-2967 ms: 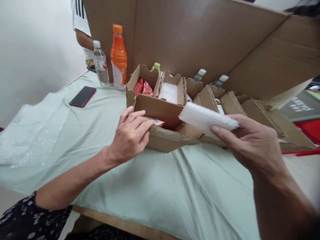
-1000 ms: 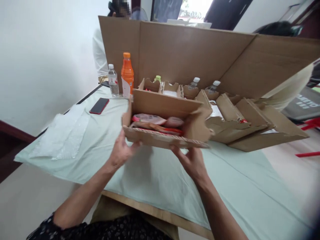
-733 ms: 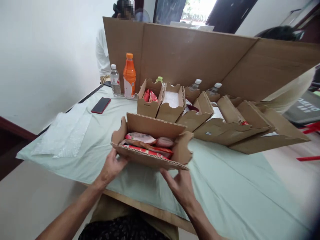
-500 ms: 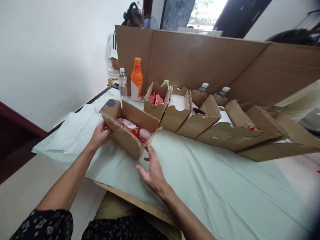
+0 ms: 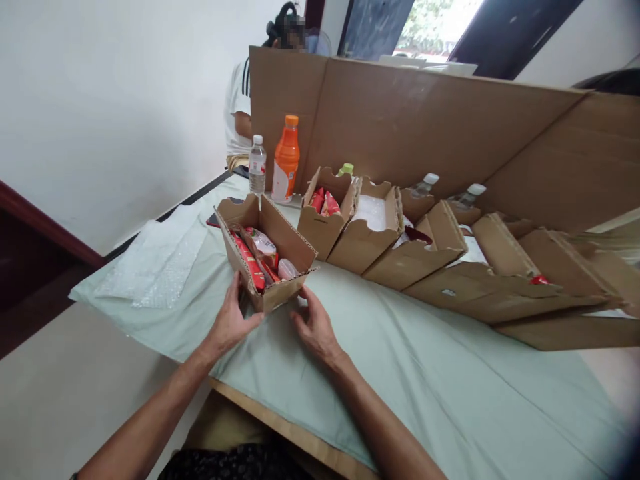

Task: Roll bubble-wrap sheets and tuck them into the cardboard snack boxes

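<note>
A small open cardboard box (image 5: 280,297) sits at an angle on the cloth-covered table, holding red snack packets (image 5: 249,259), a clear-and-white packet (image 5: 263,244) and a pinkish rounded item (image 5: 287,269). My left hand (image 5: 231,323) holds its near left corner, fingers along the side and thumb reaching across the front. At the near right corner my right hand (image 5: 316,327) has its fingers against the box, thumb low by the front. The fingertips of both hands are partly hidden by the box.
Behind stand a water bottle (image 5: 257,167) and an orange bottle (image 5: 287,160). Several cardboard bins (image 5: 360,247) line the right, backed by a tall cardboard panel (image 5: 425,127). Bubble wrap (image 5: 150,257) lies left, and a dark flat object (image 5: 213,220) beside the box. Beyond sits a person (image 5: 239,107).
The box has turned so its short end faces me. My left hand has shifted from its left side to the near corner; my right hand remains at the right corner.
</note>
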`<state>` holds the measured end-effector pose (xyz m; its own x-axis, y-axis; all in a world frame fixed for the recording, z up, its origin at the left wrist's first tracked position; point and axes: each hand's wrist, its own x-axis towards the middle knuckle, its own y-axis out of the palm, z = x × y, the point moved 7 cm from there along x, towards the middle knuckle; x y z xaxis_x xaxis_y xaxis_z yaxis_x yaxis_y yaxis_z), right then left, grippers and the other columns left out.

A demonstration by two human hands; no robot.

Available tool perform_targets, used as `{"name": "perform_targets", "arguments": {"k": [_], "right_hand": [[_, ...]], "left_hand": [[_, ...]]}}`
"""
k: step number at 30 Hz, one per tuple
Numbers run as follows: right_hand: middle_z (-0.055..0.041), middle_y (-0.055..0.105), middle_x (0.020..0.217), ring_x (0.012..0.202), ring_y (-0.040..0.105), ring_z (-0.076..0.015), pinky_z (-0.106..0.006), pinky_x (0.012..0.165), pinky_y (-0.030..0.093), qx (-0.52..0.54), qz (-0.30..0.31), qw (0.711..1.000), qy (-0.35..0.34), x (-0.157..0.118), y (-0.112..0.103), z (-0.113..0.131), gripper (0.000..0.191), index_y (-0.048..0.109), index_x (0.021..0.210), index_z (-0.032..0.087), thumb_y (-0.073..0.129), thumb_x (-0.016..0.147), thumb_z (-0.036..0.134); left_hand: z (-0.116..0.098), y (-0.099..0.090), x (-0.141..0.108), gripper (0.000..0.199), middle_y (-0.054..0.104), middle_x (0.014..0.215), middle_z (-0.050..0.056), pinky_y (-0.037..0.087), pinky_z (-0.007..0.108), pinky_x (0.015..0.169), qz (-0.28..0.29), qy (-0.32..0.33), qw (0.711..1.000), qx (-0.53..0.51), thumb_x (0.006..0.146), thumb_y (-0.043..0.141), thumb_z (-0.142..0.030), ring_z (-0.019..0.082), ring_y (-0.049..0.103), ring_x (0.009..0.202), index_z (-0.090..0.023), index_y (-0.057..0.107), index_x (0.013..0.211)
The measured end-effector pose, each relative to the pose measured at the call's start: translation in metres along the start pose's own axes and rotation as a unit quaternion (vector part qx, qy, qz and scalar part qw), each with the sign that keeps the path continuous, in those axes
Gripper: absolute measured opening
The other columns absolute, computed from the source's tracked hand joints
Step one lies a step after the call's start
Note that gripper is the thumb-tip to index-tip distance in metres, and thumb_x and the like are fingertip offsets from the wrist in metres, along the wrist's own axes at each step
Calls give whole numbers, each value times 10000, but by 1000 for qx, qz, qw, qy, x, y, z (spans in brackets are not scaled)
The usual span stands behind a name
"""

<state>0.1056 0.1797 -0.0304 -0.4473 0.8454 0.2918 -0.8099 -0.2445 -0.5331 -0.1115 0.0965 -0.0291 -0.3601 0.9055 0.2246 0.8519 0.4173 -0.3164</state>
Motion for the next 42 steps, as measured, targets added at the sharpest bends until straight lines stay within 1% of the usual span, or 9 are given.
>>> {"name": "perform_targets", "arguments": {"k": [6,9,13,16,19,23,29,36,42], "right_hand": [[-153,558,1523,1393,545,-294,-521,1173,441,2,26,999,-39,8,14,0,756,445,1550,179,594,808,170],[-154,578,1499,1326,605,-293,-527,1143,475,4,18,999,-29,5,13,-6,723,464,1541,201,605,831,194],[-144,634,1421,1190,682,-267,-489,1059,551,30,-7,1000,-3,2,8,-11,616,541,1472,233,592,859,207],[-127,676,1345,1121,705,-247,-441,1002,589,43,-17,999,4,2,5,-10,534,601,1396,233,582,865,193],[-122,696,1301,1091,712,-235,-403,952,612,49,-21,999,12,2,3,-9,478,628,1347,224,572,875,180],[-109,713,1282,1134,703,-244,-426,1006,593,36,-19,999,11,0,1,-9,405,656,1291,235,569,898,182],[-86,755,1191,1103,719,-241,-419,996,601,33,-26,999,-8,0,-2,-7,331,693,1220,252,570,918,193],[-75,772,1127,1060,731,-230,-398,956,609,35,-23,999,-18,3,-5,-2,278,708,1153,252,554,931,186],[-72,775,1106,1055,729,-232,-403,964,596,40,-14,999,-7,6,-3,-2,260,718,1116,255,558,923,187]], "left_hand": [[2,-5,56,699,656,1310,133,474,504,1115,70,-13,996,-46,703,717,-316,310,636,1237,-179,508,1356],[6,-8,86,616,688,1240,107,534,459,1035,58,-25,997,-51,686,652,-289,275,685,1127,-171,546,1282],[13,2,130,549,710,1182,97,514,447,1052,18,-11,998,-51,679,562,-280,270,681,1112,-152,591,1212],[23,16,158,613,710,1187,97,475,439,1093,6,-5,998,-58,653,532,-274,274,660,1152,-140,584,1249],[30,27,180,650,715,1179,101,468,433,1092,12,-2,998,-68,628,519,-262,279,652,1157,-124,584,1260],[29,32,202,652,722,1186,107,494,426,1054,47,6,995,-83,575,548,-240,295,644,1150,-123,608,1214],[26,38,226,700,721,1207,91,498,432,1055,121,3,980,-156,526,621,-228,312,628,1170,-148,600,1221],[35,47,228,635,723,1174,86,494,392,1028,94,15,987,-133,548,546,-219,289,636,1138,-138,641,1170],[34,43,225,597,710,1084,88,495,405,1019,34,31,999,-14,565,512,-241,297,628,1104,-128,618,1142]]}}
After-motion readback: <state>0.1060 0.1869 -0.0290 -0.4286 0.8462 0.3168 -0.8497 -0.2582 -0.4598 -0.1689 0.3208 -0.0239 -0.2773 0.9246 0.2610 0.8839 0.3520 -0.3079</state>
